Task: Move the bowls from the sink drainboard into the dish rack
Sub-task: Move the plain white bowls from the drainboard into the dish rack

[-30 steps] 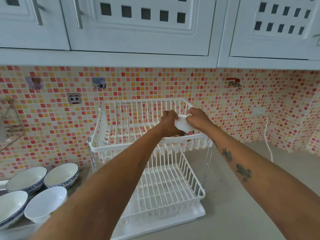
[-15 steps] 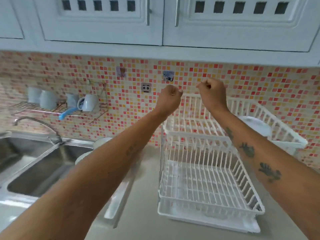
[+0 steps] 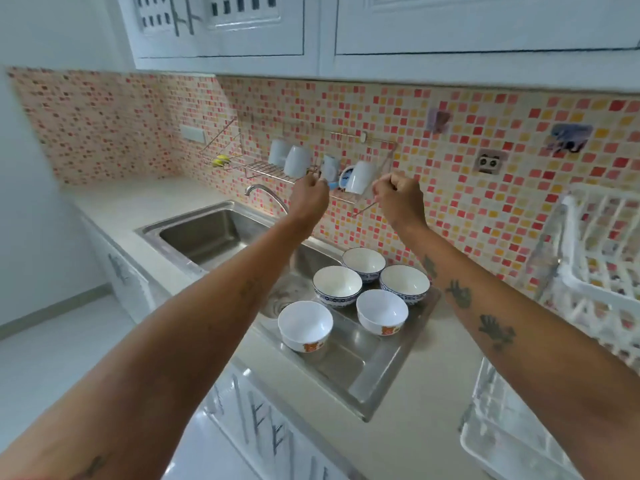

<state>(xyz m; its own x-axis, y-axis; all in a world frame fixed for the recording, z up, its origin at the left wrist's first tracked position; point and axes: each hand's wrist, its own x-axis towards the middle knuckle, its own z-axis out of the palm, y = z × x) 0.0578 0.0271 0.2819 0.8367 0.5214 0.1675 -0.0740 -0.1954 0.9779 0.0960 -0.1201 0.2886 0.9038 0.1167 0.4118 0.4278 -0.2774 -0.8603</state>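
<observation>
Several white bowls stand upright on the steel drainboard [image 3: 374, 362]: two plain ones in front [image 3: 305, 326] [image 3: 382, 311], and blue-patterned ones behind [image 3: 337, 285] [image 3: 404, 283] [image 3: 363, 263]. The white dish rack [image 3: 599, 271] is at the right edge, blurred and partly cut off. My left hand [image 3: 309, 197] and my right hand [image 3: 398, 199] hover side by side above and beyond the bowls, both with fingers curled closed and nothing in them.
A steel sink basin [image 3: 207, 233] with a curved tap [image 3: 265, 194] lies left of the drainboard. A wire wall shelf [image 3: 277, 168] holds upturned cups [image 3: 296, 161]. White cupboards [image 3: 450, 29] hang overhead. Beige countertop [image 3: 429, 427] lies between drainboard and rack.
My hands let go of a white bowl in the rack's upper tier and pulled back closed. My view has swung left, so the rack is now at the right edge and the drainboard bowls are below my hands.
</observation>
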